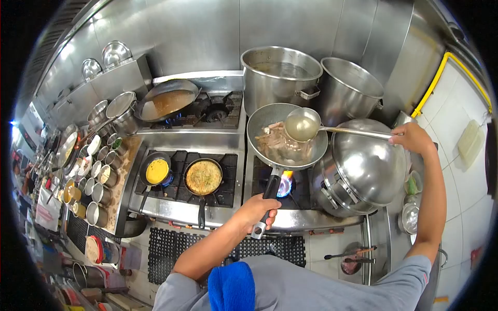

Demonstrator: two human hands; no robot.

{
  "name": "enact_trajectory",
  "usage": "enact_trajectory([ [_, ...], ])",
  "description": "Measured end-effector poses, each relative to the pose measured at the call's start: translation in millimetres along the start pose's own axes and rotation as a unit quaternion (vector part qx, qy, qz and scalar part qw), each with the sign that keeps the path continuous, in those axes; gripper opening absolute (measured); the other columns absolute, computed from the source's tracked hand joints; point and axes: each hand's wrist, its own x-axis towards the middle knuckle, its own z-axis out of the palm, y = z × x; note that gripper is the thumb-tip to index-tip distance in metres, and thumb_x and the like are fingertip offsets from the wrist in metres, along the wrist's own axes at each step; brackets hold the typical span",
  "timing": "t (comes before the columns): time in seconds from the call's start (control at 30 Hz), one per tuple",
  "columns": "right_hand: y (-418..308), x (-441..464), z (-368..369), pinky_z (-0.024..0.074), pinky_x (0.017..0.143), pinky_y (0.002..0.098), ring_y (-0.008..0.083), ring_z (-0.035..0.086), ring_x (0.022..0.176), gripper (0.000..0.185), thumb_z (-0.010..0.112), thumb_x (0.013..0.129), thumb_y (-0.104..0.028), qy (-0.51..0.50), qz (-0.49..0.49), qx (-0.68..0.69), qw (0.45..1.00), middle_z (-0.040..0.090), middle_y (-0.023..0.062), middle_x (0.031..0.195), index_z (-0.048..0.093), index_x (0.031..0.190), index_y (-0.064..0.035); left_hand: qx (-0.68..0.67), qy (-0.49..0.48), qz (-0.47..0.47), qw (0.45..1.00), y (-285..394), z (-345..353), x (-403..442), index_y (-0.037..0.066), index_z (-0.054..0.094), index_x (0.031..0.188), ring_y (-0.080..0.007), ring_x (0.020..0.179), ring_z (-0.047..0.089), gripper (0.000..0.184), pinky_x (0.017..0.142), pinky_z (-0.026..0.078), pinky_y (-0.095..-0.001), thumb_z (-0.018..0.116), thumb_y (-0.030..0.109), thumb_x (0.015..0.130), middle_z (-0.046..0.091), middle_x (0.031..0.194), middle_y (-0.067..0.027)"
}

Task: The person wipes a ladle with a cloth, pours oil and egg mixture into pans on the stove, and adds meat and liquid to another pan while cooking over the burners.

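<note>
My left hand is wrapped round the black handle of a grey frying pan, raised over a lit burner. Strips of pale meat lie in liquid in the pan. With my right hand I grip the long handle of a metal ladle. The bowl of the ladle is above the pan and holds a cloudy, pale liquid. To the right of the pan stands a large pot with a domed steel lid.
Two tall stockpots stand behind. A small pan with yellow egg and another with a browned omelette sit on the left burners. A wok of brown sauce is behind them. Several metal containers crowd the left counter.
</note>
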Motion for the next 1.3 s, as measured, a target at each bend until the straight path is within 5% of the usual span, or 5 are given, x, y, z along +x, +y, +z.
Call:
enact_trajectory([
  [0.07,5,-12,24,0.0457,0.059,0.0336,0.0223,0.058,0.062,0.029,0.069,0.070,-0.031,0.188,-0.079,-0.171,0.964,0.062,0.0075,0.069,0.067,0.089,-0.0094,-0.004,0.008,-0.014,1.000,-10,-2,2,0.008,0.043,0.071,-0.0125,0.040,0.045,0.014,0.039,0.038,-0.0278,0.055,0.012,0.078,0.045,0.055,-0.0016],
  [0.5,5,17,-9,0.0476,0.069,0.0382,0.0290,0.061,0.080,0.033,0.062,0.077,-0.038,0.425,-0.039,-0.203,0.881,0.064,0.0075,0.087,0.064,0.101,-0.0168,0.079,0.009,-0.054,0.995,-152,-60,62,0.008,0.048,0.055,-0.0159,0.037,0.048,0.028,0.039,0.040,-0.0293,0.054,0.021,0.079,0.047,0.045,-0.0059],
  [0.57,-32,49,-19,0.0481,0.074,0.0383,0.0306,0.060,0.087,0.035,0.060,0.079,-0.041,0.340,0.057,-0.176,0.922,0.064,0.0110,0.094,0.064,0.102,-0.0160,0.060,0.002,-0.061,0.996,-179,-72,78,0.007,0.050,0.055,-0.0139,0.037,0.048,0.028,0.037,0.040,-0.0283,0.054,0.020,0.080,0.050,0.046,-0.0056],
  [0.93,-80,206,4,0.0496,0.076,0.0387,0.0294,0.063,0.089,0.040,0.065,0.073,-0.042,0.256,0.065,-0.223,0.938,0.065,0.0138,0.094,0.066,0.092,-0.0071,0.000,0.011,-0.092,0.996,-225,-91,108,0.006,0.048,0.063,-0.0132,0.039,0.045,0.022,0.039,0.040,-0.0275,0.054,0.016,0.081,0.047,0.049,-0.0034],
  [1.3,-102,211,-1,0.0491,0.078,0.0381,0.0268,0.063,0.091,0.040,0.070,0.071,-0.040,0.185,0.090,-0.207,0.956,0.065,0.0114,0.096,0.067,0.092,-0.0062,-0.084,0.068,-0.097,0.989,-226,-91,92,0.007,0.046,0.101,-0.0148,0.060,0.055,0.029,0.048,0.048,-0.0289,0.055,0.031,0.087,0.057,0.079,-0.0078],
])
